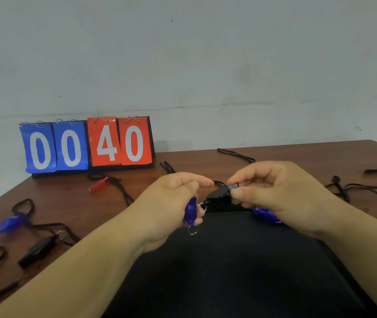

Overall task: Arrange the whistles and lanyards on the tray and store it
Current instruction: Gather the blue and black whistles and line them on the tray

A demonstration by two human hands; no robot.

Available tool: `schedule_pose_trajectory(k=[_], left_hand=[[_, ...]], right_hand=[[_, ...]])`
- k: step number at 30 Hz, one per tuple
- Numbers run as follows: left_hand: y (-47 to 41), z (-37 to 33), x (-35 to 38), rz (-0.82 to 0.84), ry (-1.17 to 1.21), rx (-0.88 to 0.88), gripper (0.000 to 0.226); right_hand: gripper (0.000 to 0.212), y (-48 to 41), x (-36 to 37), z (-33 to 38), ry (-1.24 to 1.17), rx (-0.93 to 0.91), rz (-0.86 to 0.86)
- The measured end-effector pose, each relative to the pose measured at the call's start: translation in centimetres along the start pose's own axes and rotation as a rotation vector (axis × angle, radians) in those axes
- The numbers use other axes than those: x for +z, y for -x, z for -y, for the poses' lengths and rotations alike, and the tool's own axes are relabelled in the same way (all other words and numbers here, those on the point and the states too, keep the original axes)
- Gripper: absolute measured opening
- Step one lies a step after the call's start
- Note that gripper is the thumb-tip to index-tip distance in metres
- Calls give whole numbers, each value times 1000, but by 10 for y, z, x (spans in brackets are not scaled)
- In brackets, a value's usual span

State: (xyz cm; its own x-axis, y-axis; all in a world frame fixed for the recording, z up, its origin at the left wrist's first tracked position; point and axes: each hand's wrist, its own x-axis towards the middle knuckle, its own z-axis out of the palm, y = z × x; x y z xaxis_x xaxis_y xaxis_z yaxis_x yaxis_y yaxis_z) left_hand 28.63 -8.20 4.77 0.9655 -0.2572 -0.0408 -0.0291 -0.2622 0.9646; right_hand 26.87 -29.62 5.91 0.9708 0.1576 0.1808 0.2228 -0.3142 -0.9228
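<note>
My left hand (173, 203) is closed around a blue whistle (190, 211) with a metal ring hanging below it. My right hand (281, 193) pinches the end of a black whistle (218, 193) between thumb and forefinger, just above the far edge of a black tray (240, 267). Another blue whistle (266, 215) lies under my right palm on the tray. On the table to the left lie a blue whistle (10, 222), a black whistle (37, 251) and a red whistle (99, 185), each with black lanyards.
A flip scoreboard (86, 145) reading 00 40 stands at the back left of the brown table (72, 203). Loose black lanyards lie at the back (235, 154) and at the right (371, 187). A pale wall rises behind.
</note>
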Motion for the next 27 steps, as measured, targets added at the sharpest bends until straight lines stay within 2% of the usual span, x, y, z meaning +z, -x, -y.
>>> schedule_pose_trajectory(k=[8, 13, 18, 22, 27], left_hand=[[2, 1, 0, 108, -52, 50, 21], [3, 1, -2, 153, 96, -3, 21], [4, 0, 0, 194, 124, 15, 16], [3, 3, 0, 138, 26, 87, 17], [4, 4, 2, 89, -138, 186, 20]], right_hand=[[18, 5, 0, 4, 15, -71, -21], [21, 6, 1, 6, 30, -74, -32], [21, 7, 3, 7, -33, -88, -39], [21, 8, 5, 7, -49, -98, -44], [19, 6, 5, 3, 1, -132, -128]])
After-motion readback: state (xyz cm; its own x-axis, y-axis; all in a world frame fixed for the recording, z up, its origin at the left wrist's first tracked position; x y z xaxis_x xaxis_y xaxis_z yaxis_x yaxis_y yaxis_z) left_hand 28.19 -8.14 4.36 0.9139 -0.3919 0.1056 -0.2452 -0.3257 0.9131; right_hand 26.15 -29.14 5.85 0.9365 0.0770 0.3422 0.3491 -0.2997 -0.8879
